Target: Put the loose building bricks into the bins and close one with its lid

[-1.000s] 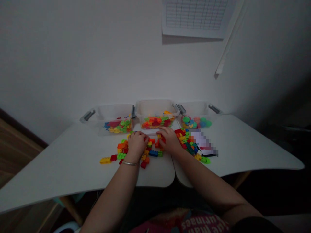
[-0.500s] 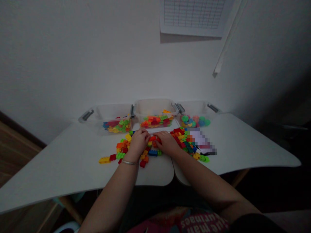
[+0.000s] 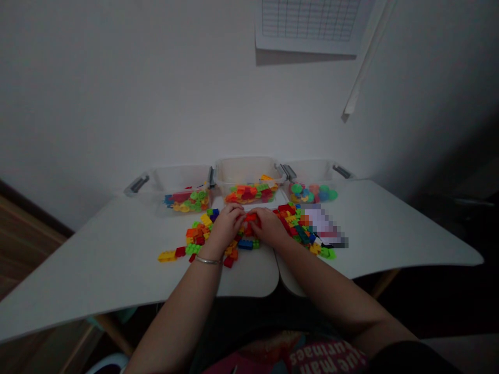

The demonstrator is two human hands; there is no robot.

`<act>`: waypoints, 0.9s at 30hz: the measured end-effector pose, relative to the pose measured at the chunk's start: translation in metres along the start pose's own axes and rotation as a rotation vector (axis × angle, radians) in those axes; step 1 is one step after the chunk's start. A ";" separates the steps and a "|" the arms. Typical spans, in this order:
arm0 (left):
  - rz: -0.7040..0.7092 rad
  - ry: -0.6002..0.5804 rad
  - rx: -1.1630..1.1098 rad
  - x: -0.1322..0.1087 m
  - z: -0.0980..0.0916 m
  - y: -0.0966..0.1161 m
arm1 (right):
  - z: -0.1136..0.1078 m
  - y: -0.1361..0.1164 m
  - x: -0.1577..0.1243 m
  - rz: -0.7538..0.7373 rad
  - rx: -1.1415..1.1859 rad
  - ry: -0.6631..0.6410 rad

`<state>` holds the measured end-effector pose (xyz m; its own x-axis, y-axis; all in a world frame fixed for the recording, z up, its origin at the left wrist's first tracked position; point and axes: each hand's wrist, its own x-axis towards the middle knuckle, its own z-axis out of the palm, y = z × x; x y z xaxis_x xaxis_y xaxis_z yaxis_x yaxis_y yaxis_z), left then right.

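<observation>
Between my hands is a red-orange toy building brick (image 3: 251, 217), partly covered by fingers. My left hand (image 3: 228, 226) is closed with its fingertips at the brick's left side. From the right, my right hand (image 3: 268, 226) curls its fingers round the same brick. Loose coloured bricks lie about both hands: a blue brick (image 3: 246, 244) just below them, a yellow brick (image 3: 167, 255) at the far left of the pile, and a green brick (image 3: 328, 253) at its right end. Whether the held piece is one brick or several joined, I cannot tell.
Three clear plastic bins stand along the wall: a left bin (image 3: 183, 176), a middle bin (image 3: 249, 169) and a right bin (image 3: 312, 171), each with colourful pieces inside. A blurred-out flat item (image 3: 323, 223) lies right of the pile. The white table (image 3: 128, 259) has a seam near its front.
The red-orange brick has turned between my fingers and sits slightly further right and higher. My hands have shifted only slightly, still close together.
</observation>
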<state>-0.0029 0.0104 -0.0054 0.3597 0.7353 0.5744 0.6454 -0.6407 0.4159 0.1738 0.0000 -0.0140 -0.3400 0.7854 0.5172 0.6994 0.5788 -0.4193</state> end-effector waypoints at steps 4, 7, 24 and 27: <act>-0.009 0.018 -0.015 0.001 -0.001 0.001 | -0.001 0.000 -0.001 -0.004 0.000 0.042; -0.030 0.014 0.007 0.001 -0.001 0.003 | -0.003 -0.001 -0.001 0.000 -0.018 0.059; -0.443 0.096 0.522 -0.006 -0.018 0.014 | -0.006 -0.001 0.001 0.040 -0.098 0.112; -0.494 0.118 0.600 -0.008 -0.018 0.015 | -0.007 -0.001 0.000 0.028 -0.110 0.116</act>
<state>-0.0083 -0.0095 0.0089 -0.1157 0.8539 0.5074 0.9776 0.0075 0.2104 0.1779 -0.0015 -0.0080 -0.2486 0.7666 0.5921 0.7747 0.5243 -0.3535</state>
